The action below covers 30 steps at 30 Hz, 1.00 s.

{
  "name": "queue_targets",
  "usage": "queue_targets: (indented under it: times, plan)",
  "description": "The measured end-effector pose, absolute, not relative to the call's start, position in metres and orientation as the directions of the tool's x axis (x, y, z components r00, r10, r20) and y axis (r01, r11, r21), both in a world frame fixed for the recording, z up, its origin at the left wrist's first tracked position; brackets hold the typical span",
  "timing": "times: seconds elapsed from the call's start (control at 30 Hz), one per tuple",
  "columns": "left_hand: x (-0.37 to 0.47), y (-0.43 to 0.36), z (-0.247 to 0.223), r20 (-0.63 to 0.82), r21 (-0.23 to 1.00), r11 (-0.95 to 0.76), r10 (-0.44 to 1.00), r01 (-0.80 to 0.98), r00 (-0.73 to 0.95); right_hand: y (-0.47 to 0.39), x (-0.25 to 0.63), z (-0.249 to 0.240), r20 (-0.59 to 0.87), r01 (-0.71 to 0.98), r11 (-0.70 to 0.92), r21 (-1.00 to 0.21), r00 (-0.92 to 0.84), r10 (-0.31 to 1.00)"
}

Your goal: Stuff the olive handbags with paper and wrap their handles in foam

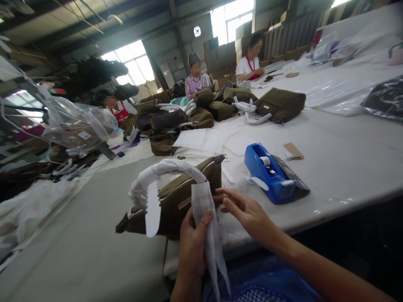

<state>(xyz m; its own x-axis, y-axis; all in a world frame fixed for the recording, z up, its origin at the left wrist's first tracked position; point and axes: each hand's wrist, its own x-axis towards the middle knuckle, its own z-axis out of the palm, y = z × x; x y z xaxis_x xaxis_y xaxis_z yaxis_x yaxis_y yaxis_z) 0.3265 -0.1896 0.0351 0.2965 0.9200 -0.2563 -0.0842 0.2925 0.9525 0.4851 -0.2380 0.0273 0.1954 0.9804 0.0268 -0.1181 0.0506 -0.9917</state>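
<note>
An olive-brown bag (pixel 176 193) with a zipper along its top lies near the table's front edge. White tissue wraps its arched handle (pixel 170 165), and a white serrated strip (pixel 153 212) hangs from the wrapping. My left hand (pixel 195 235) is closed on the loose white tissue (pixel 204 205) at the handle's near end, thumb on top. To the right of the tissue, my right hand (pixel 241 205) has its fingers apart and nothing held, with the fingertips close to the bag's right end. A blue tape dispenser (pixel 270 176) stands to the right of the bag.
Several olive bags (pixel 201 109) are piled behind white paper sheets (pixel 201 140) on the table (pixel 343 155). A brown tag (pixel 293 151) lies beyond the dispenser. Clear plastic packaging (pixel 78 121) is at left and right. Three people are across the table.
</note>
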Motion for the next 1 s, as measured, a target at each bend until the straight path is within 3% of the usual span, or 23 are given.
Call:
queue_targets:
  times: [0.2,0.4,0.5,0.63,0.73,0.87,1.0]
  plan:
    - [0.335,-0.191,0.030,-0.216,0.968,0.241,0.941,-0.068,0.261,-0.267,0.465,0.010,-0.079,0.131,-0.084,-0.988,0.043,0.996]
    - [0.344,-0.194,0.018,-0.091,0.991,0.067,0.973,0.118,0.212,-0.269,0.441,-0.012,0.094,0.393,0.007,-0.919,0.202,0.975]
    - [0.347,-0.193,0.017,0.001,0.970,-0.039,0.987,0.241,0.158,-0.279,0.442,-0.005,0.085,0.258,0.047,-0.965,0.139,0.987]
    - [0.351,-0.191,0.020,0.046,0.956,-0.084,0.989,0.281,0.140,-0.286,0.448,0.005,-0.071,-0.051,-0.068,-0.996,0.060,0.996]
    - [0.344,-0.191,0.019,-0.027,0.979,-0.016,0.978,0.206,0.206,-0.280,0.451,0.000,-0.134,-0.113,-0.124,-0.986,0.082,0.988]
    - [0.317,-0.206,0.015,-0.151,0.985,0.167,0.950,-0.037,0.274,-0.273,0.452,-0.013,-0.187,-0.228,-0.170,-0.959,0.056,0.981]
    - [0.296,-0.233,0.010,-0.263,0.963,0.271,0.919,0.017,0.293,-0.270,0.451,-0.013,-0.225,-0.275,-0.202,-0.940,0.052,0.973]
